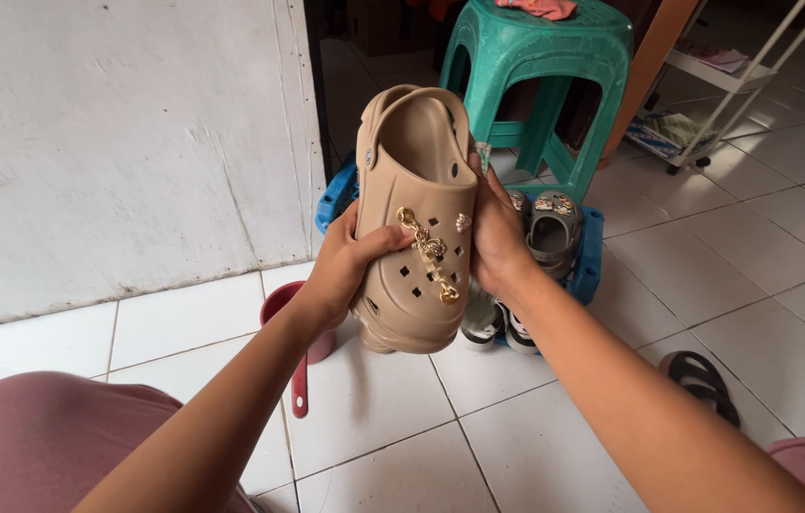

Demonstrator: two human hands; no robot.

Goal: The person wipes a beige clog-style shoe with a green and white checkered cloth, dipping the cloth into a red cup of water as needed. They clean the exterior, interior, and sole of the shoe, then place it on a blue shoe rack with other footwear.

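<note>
Both hands hold a tan clog (418,218) up in the middle of the frame, toe end down and heel opening up. The left hand (345,271) grips its left side, thumb laid across the top next to a gold chain charm (429,255) pinned over the holes. The right hand (495,237) clasps the right side, fingers curled behind the clog and thumb along its edge. A heel strap arches over the opening at the top.

Behind the clog, a blue plastic rack (590,256) sits on the white tiled floor (535,437) with a grey clog (552,226) and other shoes in it. A green plastic stool (540,71) stands further back, at the top centre, with a pink cloth (540,8) on its seat. A red dipper (296,361) rests on the floor just below the left hand. A dark sandal (701,380) lies on the tiles at the lower right. A white wall (117,142) fills the upper left, and a white wire shelf (706,85) stands at the upper right.
</note>
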